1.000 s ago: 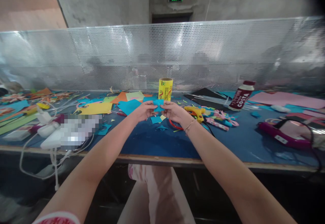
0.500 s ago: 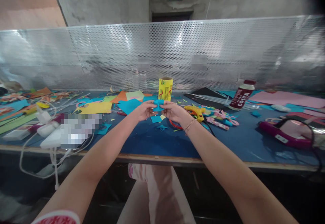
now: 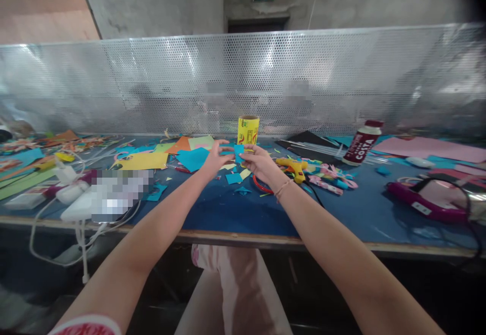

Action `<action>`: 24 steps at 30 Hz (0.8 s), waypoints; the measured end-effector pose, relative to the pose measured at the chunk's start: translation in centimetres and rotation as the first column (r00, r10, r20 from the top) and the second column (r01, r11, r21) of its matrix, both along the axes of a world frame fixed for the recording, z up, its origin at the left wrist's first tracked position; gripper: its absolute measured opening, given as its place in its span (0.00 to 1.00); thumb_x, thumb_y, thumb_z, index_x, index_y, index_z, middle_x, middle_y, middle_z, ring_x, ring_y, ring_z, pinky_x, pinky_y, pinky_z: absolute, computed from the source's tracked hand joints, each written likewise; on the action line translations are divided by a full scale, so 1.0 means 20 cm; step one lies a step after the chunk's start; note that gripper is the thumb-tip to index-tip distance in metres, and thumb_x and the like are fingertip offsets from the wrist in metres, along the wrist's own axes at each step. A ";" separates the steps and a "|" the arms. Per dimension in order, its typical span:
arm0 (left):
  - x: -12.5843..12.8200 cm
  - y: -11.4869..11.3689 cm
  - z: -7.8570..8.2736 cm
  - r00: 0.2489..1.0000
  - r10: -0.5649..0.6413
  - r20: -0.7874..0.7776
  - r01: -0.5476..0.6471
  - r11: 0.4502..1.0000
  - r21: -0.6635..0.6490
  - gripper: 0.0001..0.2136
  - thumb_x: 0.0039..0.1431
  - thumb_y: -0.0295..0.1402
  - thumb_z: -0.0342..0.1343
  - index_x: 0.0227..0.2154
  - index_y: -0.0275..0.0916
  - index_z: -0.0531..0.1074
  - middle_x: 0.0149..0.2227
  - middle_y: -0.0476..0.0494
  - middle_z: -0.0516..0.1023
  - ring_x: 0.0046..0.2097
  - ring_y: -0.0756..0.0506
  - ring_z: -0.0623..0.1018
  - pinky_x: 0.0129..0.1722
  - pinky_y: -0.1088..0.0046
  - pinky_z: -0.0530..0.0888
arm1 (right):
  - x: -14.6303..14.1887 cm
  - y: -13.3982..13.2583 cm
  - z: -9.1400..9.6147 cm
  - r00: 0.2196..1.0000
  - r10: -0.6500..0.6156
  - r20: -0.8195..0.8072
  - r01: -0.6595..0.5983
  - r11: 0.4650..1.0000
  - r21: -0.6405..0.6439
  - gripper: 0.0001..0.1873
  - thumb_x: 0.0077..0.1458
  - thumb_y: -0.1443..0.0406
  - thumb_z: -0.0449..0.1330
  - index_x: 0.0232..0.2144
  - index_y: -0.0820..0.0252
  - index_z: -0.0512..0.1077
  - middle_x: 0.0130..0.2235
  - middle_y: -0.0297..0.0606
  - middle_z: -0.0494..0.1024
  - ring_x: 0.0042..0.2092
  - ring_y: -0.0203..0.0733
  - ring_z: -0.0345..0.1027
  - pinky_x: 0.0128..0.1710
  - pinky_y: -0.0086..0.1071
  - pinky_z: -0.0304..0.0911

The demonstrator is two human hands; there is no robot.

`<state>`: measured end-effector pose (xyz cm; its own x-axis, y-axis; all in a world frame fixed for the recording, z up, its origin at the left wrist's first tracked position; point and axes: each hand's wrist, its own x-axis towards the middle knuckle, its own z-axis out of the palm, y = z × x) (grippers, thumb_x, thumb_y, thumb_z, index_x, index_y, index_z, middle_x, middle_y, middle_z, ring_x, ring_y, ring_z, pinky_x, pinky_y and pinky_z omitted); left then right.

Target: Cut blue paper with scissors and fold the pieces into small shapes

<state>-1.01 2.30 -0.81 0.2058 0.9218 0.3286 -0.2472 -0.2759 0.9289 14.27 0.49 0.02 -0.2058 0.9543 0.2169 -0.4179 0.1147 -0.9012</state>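
Paper scrap [image 3: 239,152], small and blue, is pinched at its right edge by the right hand [image 3: 258,164], above the table [image 3: 228,213]. The left hand [image 3: 212,160] is just beside its left edge with fingers loosely spread; whether it grips the scrap cannot be told.

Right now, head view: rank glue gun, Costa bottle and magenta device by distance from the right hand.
1. glue gun, just right of the right hand.
2. Costa bottle, farther right, toward the back.
3. magenta device, far right, nearer the front.
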 end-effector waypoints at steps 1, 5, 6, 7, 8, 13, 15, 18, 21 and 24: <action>0.00 0.00 0.00 0.999 0.042 -0.027 -0.039 0.995 0.088 0.22 0.40 0.25 0.61 0.40 0.41 0.61 0.38 0.47 0.69 0.33 0.51 0.72 0.36 0.69 0.71 | 0.00 0.00 0.00 0.999 -0.037 -0.004 0.037 0.999 0.040 0.21 0.31 0.69 0.68 0.29 0.56 0.62 0.24 0.25 0.68 0.25 0.29 0.63 0.27 0.26 0.62; 0.00 0.00 0.01 0.991 0.062 -0.119 -0.024 0.953 0.303 0.20 0.40 0.29 0.62 0.39 0.40 0.65 0.41 0.44 0.69 0.38 0.50 0.71 0.39 0.71 0.68 | -0.01 -0.01 0.00 0.990 -0.139 0.022 0.134 0.980 0.149 0.20 0.32 0.65 0.68 0.24 0.56 0.60 0.22 0.24 0.66 0.25 0.29 0.61 0.28 0.26 0.61; 0.00 -0.01 0.02 0.989 0.050 -0.136 -0.006 0.951 0.309 0.19 0.40 0.28 0.62 0.38 0.39 0.66 0.39 0.45 0.70 0.38 0.50 0.71 0.39 0.72 0.68 | -0.01 0.00 0.00 0.986 -0.157 0.048 0.147 0.975 0.168 0.19 0.32 0.64 0.68 0.24 0.56 0.61 0.22 0.25 0.66 0.25 0.29 0.62 0.28 0.27 0.62; 0.00 -0.02 0.02 0.989 0.032 -0.145 0.013 0.955 0.296 0.17 0.40 0.28 0.62 0.36 0.38 0.67 0.37 0.46 0.70 0.37 0.50 0.71 0.39 0.72 0.68 | -0.01 0.00 0.00 0.982 -0.171 0.080 0.154 0.970 0.185 0.17 0.32 0.63 0.68 0.24 0.57 0.64 0.23 0.26 0.67 0.26 0.30 0.62 0.29 0.27 0.62; 0.00 -0.02 0.02 0.990 0.016 -0.142 0.023 0.963 0.268 0.16 0.39 0.27 0.62 0.35 0.38 0.68 0.36 0.46 0.71 0.36 0.51 0.71 0.38 0.73 0.68 | -0.01 0.01 -0.01 0.977 -0.182 0.115 0.157 0.967 0.202 0.15 0.32 0.62 0.67 0.25 0.57 0.66 0.23 0.27 0.68 0.26 0.30 0.62 0.29 0.28 0.62; 0.00 -0.02 0.02 0.999 0.021 -0.044 -0.014 0.989 0.150 0.14 0.39 0.23 0.62 0.33 0.37 0.70 0.28 0.51 0.71 0.31 0.54 0.70 0.34 0.79 0.66 | -0.01 0.03 -0.03 0.943 -0.236 0.236 0.171 0.949 0.265 0.13 0.35 0.61 0.65 0.28 0.57 0.72 0.26 0.31 0.71 0.28 0.33 0.64 0.31 0.30 0.62; 0.00 -0.01 0.01 1.000 0.014 -0.005 -0.013 0.992 0.124 0.13 0.40 0.23 0.61 0.33 0.37 0.71 0.25 0.52 0.70 0.29 0.55 0.69 0.32 0.79 0.66 | 0.00 0.04 -0.03 0.931 -0.259 0.257 0.182 0.940 0.288 0.11 0.37 0.62 0.62 0.28 0.57 0.72 0.26 0.32 0.72 0.29 0.33 0.64 0.32 0.31 0.62; 0.00 0.00 0.02 0.998 -0.032 0.060 0.030 0.999 0.039 0.12 0.41 0.22 0.59 0.32 0.37 0.72 0.26 0.52 0.71 0.28 0.55 0.70 0.31 0.78 0.67 | 0.01 0.04 -0.02 0.913 -0.284 0.291 0.176 0.921 0.347 0.07 0.40 0.65 0.58 0.26 0.58 0.72 0.27 0.32 0.72 0.29 0.34 0.65 0.34 0.32 0.62; -0.01 0.00 0.03 0.985 -0.092 0.143 0.099 0.994 -0.038 0.12 0.41 0.22 0.59 0.33 0.35 0.71 0.27 0.50 0.72 0.29 0.54 0.72 0.33 0.76 0.69 | 0.02 0.04 -0.02 0.890 -0.307 0.338 0.125 0.876 0.466 0.11 0.39 0.69 0.55 0.29 0.57 0.72 0.28 0.32 0.73 0.33 0.36 0.67 0.37 0.33 0.62; -0.02 -0.01 0.04 0.977 -0.119 0.178 0.131 0.989 -0.062 0.13 0.41 0.21 0.58 0.33 0.34 0.71 0.27 0.49 0.73 0.29 0.53 0.73 0.34 0.75 0.70 | 0.02 0.03 -0.03 0.850 -0.382 0.363 0.135 0.825 0.549 0.12 0.40 0.70 0.55 0.31 0.56 0.73 0.31 0.34 0.74 0.36 0.38 0.67 0.39 0.34 0.62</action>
